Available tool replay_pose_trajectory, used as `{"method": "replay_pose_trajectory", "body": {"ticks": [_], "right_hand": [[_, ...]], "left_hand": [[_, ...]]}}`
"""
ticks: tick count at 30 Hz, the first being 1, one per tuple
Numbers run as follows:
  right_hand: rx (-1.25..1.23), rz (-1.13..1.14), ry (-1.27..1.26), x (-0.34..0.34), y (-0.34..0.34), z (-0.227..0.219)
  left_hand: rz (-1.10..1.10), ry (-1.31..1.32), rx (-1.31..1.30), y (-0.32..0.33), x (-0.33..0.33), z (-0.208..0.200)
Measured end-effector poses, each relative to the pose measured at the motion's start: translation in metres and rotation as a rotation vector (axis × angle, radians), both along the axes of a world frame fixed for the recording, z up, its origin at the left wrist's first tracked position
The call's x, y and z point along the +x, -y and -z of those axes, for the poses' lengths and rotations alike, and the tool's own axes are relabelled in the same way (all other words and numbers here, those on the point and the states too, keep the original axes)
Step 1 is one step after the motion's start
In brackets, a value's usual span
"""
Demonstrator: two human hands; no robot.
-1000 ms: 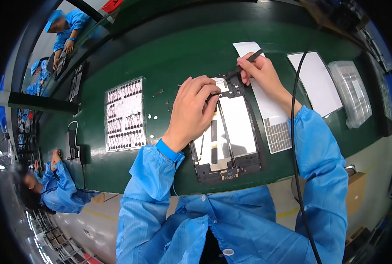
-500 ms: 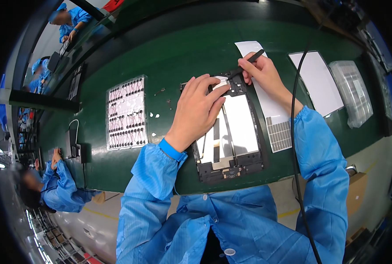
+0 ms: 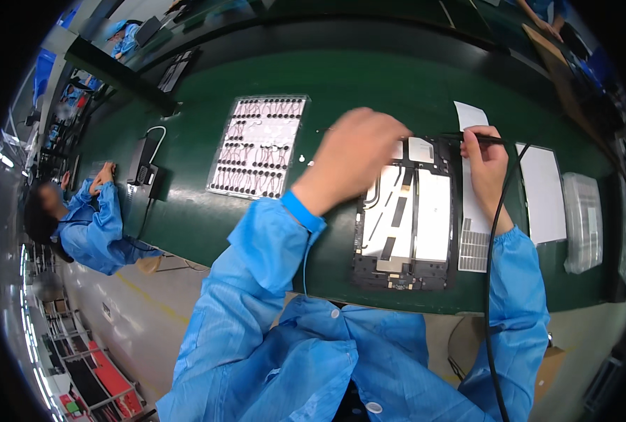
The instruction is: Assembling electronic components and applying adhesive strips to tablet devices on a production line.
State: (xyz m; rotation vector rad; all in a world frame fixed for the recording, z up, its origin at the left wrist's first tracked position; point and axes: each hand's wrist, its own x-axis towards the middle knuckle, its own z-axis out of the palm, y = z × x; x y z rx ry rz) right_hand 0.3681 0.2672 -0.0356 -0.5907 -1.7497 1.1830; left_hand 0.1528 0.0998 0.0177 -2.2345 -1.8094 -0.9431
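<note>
An opened tablet, with a black frame, bright silver plates and dark strips, lies on the green bench in front of me. My left hand is over its upper left edge, with its fingers smeared by motion. Whether it holds anything cannot be made out. At the tablet's upper right, my right hand is closed around a slim black hand tool whose thin end points left over the tablet's top corner. Left of the tablet lies a clear tray of small round black parts with reddish wires.
A white sheet and a sheet of grey labels lie right of the tablet. Farther right are a white panel and a clear plastic package. A black cable hangs before my right arm. A co-worker sits at left.
My left hand has lifted off the tablet's top and moved to its left side. My right hand has drawn the black tool back toward the corner. The whole view has shifted.
</note>
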Motion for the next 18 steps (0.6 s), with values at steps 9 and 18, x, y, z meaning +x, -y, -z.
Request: {"method": "replay_pose_trajectory", "body": {"ticks": [9,18], "right_hand": [[0.028,-0.035,0.018,-0.002,0.0,-0.003],[0.14,-0.114,0.036,0.001,0.003,-0.015]], "left_hand": [[-0.417,-0.042,-0.096,0.034,-0.089,0.025],[-0.346,-0.003,0.052,0.02,-0.056,0.0]]}}
